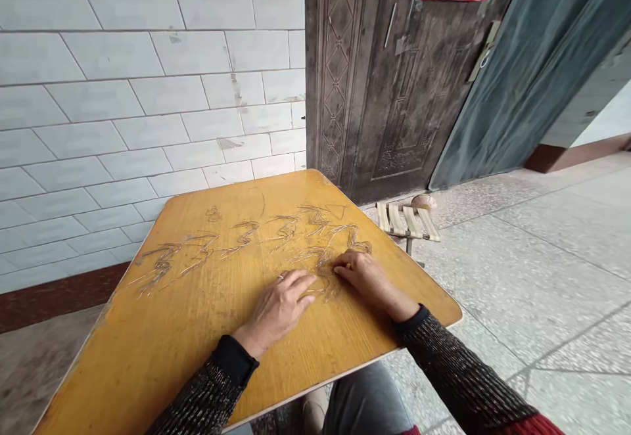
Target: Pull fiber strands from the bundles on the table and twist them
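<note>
Several small bunches of thin bent wire-like strands lie across the wooden tabletop (207, 336). The nearest bunch (321, 261) spreads between my hands. My left hand (280, 303) rests palm down just left of it, fingers stretched and a little apart, with a ring on one finger. On the bunch's right side is my right hand (365, 277), its fingers bent and drawn together at the strands; what they pinch, if anything, is too small to make out. Another bunch (350, 231) lies just beyond my right hand, and one more bunch (162, 264) is at the far left.
A white tiled wall (148, 113) stands behind the table's left side. Beyond the right side are a dark door (394, 93) and a greenish curtain (517, 80). A low stool with woven straps (407, 219) stands on the floor close to the table's right edge.
</note>
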The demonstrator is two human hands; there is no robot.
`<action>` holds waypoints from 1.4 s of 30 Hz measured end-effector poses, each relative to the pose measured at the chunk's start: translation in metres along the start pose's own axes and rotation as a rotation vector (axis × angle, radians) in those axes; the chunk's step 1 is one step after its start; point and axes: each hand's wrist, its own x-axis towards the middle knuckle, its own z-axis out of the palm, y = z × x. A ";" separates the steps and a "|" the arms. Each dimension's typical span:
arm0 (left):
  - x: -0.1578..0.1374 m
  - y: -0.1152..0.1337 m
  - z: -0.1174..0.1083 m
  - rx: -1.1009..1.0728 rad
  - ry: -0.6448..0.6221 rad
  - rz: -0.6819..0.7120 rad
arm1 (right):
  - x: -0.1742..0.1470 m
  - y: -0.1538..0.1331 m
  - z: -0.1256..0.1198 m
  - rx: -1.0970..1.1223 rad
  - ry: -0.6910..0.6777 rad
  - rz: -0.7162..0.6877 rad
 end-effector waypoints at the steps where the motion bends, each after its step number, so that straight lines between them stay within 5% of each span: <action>1: 0.002 0.002 0.001 0.010 -0.039 0.013 | 0.000 -0.001 0.000 -0.010 -0.001 0.007; 11: -0.001 0.009 0.007 0.024 -0.027 -0.038 | -0.002 -0.010 0.002 0.020 0.066 -0.010; 19: 0.000 -0.001 0.011 -0.190 0.246 -0.094 | 0.021 -0.011 -0.015 0.118 0.098 0.085; 27: -0.007 -0.006 0.007 -0.171 0.030 -0.126 | 0.039 -0.014 -0.007 0.101 0.161 0.134; 35: -0.007 -0.003 0.001 -0.100 -0.037 -0.119 | 0.051 -0.009 0.008 0.059 0.144 0.170; 42: -0.010 -0.006 0.006 -0.101 -0.014 -0.107 | 0.056 -0.013 0.012 0.278 0.097 0.178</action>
